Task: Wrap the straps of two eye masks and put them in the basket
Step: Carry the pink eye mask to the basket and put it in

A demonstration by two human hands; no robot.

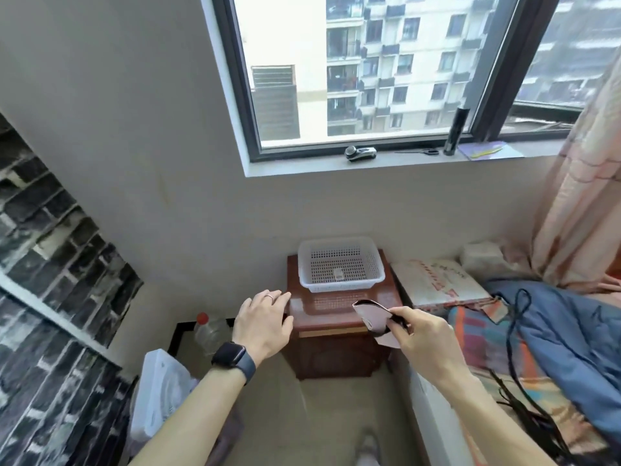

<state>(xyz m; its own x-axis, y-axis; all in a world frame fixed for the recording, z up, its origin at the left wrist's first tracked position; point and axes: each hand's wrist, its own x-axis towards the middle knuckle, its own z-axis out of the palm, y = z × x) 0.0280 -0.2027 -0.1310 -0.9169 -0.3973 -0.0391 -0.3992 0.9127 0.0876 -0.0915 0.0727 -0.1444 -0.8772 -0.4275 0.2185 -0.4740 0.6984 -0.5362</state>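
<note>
A white perforated basket (339,264) stands on a small red-brown wooden cabinet (336,314) under the window; a small label or item lies on its floor. My right hand (423,334) is shut on a folded pinkish eye mask (373,319) with a dark strap across it, held just in front of the cabinet's right corner. My left hand (265,321), with a ring and a dark watch at the wrist, hovers with its fingers apart at the cabinet's left front corner and holds nothing. A second eye mask is not identifiable in view.
A bed with a blue quilt (571,338), a dark cord and a colourful sheet lies to the right, a pillow (437,280) beside the cabinet. A clear bottle with a red cap (205,331) and a white bag (161,388) stand at the left. The windowsill holds small items.
</note>
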